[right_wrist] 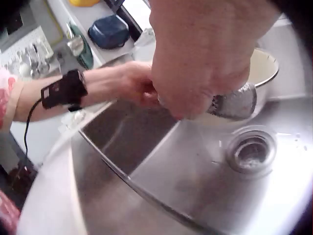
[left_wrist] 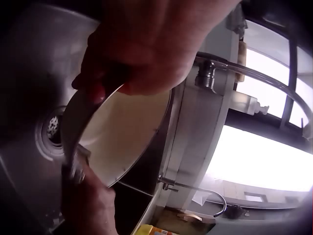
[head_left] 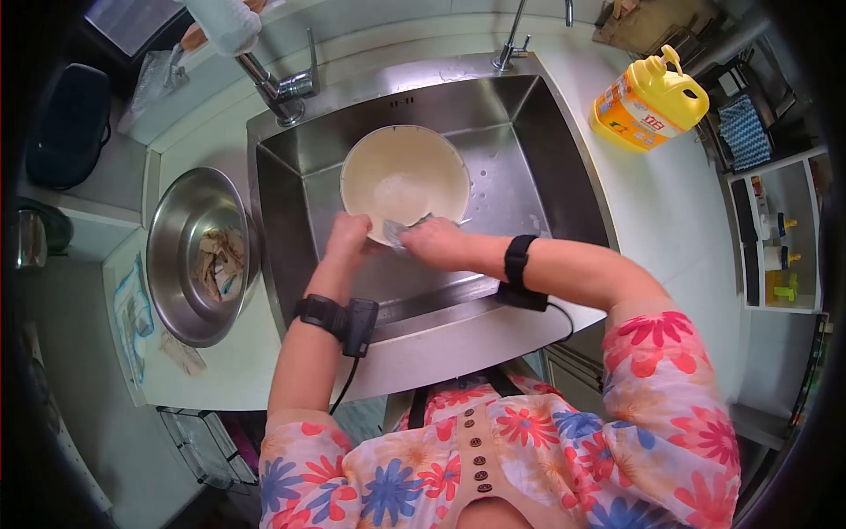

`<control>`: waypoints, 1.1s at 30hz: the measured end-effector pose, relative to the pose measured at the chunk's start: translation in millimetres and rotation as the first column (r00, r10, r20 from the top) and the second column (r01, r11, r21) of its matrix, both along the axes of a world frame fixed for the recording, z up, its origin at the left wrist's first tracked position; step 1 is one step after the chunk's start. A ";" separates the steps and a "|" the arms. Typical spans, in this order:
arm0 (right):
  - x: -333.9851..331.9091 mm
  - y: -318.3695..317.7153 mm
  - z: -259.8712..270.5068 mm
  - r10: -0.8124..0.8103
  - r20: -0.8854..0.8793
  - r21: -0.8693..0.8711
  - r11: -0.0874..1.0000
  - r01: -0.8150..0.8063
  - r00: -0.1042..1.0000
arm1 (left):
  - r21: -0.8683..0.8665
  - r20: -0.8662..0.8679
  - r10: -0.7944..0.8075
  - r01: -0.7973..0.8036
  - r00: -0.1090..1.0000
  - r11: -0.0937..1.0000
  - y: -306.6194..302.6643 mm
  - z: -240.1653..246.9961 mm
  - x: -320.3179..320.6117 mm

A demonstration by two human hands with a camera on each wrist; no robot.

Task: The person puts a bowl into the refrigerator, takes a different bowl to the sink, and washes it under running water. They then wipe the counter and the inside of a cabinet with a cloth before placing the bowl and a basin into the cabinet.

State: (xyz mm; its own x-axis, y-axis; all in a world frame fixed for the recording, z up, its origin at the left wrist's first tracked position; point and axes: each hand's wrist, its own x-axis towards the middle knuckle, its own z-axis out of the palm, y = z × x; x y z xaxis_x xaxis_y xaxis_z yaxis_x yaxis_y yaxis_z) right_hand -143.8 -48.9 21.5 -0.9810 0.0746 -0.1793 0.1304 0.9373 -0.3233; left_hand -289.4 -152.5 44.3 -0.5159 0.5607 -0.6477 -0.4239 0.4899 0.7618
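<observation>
A cream bowl (head_left: 405,167) with a dark rim is tilted inside the steel sink (head_left: 520,189). At its near rim my left hand (head_left: 351,234) grips the edge, thumb and fingers on either side of the wall in the left wrist view. Just to the right, my right hand (head_left: 436,243) holds a silvery grey scouring cloth (right_wrist: 235,104) against the bowl's near edge. The cloth lies over the outer wall in the right wrist view, and the palm hides part of it. Below the bowl, the drain (right_wrist: 252,151) shows in the sink floor.
Left of the sink stands a steel basin (head_left: 172,256) with a brownish crumpled thing (head_left: 220,263) inside. A faucet (head_left: 286,93) rises at the back left, a thinner tap (head_left: 511,53) at the back right. A yellow detergent jug (head_left: 648,101) stands on the right counter.
</observation>
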 end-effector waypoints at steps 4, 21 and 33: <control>25.6 64.7 -11.6 0.438 -0.358 0.419 0.865 -0.277 0.825 | -0.081 -0.166 -0.219 0.208 0.962 0.975 -9.2 -0.7 -23.3; -4.4 -12.4 19.4 0.041 -0.127 -0.050 0.998 -0.048 0.991 | 0.053 0.159 0.082 -0.091 0.984 0.994 -2.5 -22.8 -6.9; -16.5 42.8 -4.9 -0.005 0.382 0.412 0.896 -0.165 0.924 | -0.052 -0.048 -0.201 0.198 0.978 0.979 -3.4 15.7 8.4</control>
